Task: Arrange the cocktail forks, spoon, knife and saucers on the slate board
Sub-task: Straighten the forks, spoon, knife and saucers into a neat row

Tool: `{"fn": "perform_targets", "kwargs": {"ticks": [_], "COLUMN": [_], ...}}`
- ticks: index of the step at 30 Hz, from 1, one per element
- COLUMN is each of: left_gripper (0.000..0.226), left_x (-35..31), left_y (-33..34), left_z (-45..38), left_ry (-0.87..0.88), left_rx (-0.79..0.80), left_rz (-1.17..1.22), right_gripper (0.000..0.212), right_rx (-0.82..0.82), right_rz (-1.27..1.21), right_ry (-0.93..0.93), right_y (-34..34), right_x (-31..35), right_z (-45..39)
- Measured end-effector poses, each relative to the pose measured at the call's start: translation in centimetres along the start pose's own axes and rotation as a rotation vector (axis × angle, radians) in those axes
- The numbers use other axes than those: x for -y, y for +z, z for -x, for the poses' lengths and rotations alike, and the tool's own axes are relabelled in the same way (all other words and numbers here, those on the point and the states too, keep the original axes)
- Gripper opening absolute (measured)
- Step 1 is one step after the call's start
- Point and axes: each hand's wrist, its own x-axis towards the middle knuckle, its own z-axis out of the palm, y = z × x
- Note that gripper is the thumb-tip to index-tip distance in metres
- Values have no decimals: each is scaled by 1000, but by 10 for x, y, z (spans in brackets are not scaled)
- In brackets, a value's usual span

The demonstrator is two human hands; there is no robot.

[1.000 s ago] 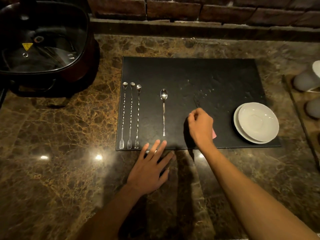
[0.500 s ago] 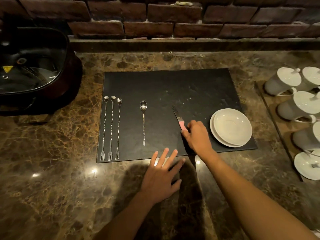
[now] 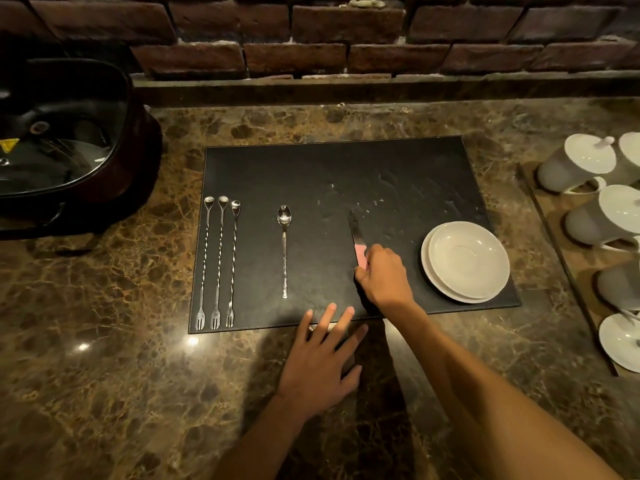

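A black slate board [image 3: 346,174] lies on the marble counter. Three long twisted cocktail forks [image 3: 217,261] lie side by side at its left edge, tines toward me. A long spoon [image 3: 284,247] lies to their right. A knife [image 3: 356,233] with a pink handle lies right of centre, blade pointing away; my right hand [image 3: 382,275] is closed on its handle. Two stacked white saucers [image 3: 467,261] sit at the board's front right corner. My left hand [image 3: 322,355] rests flat on the counter, fingers spread, fingertips over the board's front edge.
A dark cooker with a glass lid [image 3: 62,147] stands at the left. A wooden tray [image 3: 568,251] at the right carries several white lidded cups [image 3: 575,164]. A brick wall [image 3: 311,36] and a ledge run along the back.
The view has shifted so the board sits lower and more central. My right hand slid down the knife, uncovering the blade, and now holds the pink handle. My left hand stays put.
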Motion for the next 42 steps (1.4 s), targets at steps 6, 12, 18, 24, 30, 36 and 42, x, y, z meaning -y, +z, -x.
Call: {"fn": "perform_targets", "kwargs": {"ticks": [6,12,18,24,30,36,42], "left_gripper": [69,66,67,62,62,62,66], "left_x": [0,0,1,0,0,-2,-2], "left_y": [-4,-4,-4,-8,-12,-13,-12], "left_z": [-1,-1,-1,0,-1,-1,-2], "left_ry": [-1,11,13,11,14,12,-2], "left_rx": [13,29,32,52,73,60,55], "left_rz": [-6,19,34,30,21,31,22], "right_gripper": [29,31,33,34,32,34,33], "right_rx": [-18,-17,-8,5,-13,-21,-13], "right_rz": [-39,-45,-30,-37,-59,-73,-104], "right_ry": [-21,1,7,17,21,11,18], "right_y": [9,17,17,19,20,22,18], "right_x": [27,42,43,41,40,36,30], "right_z": [-1,-3,-4,-1,-1,-1,2]}}
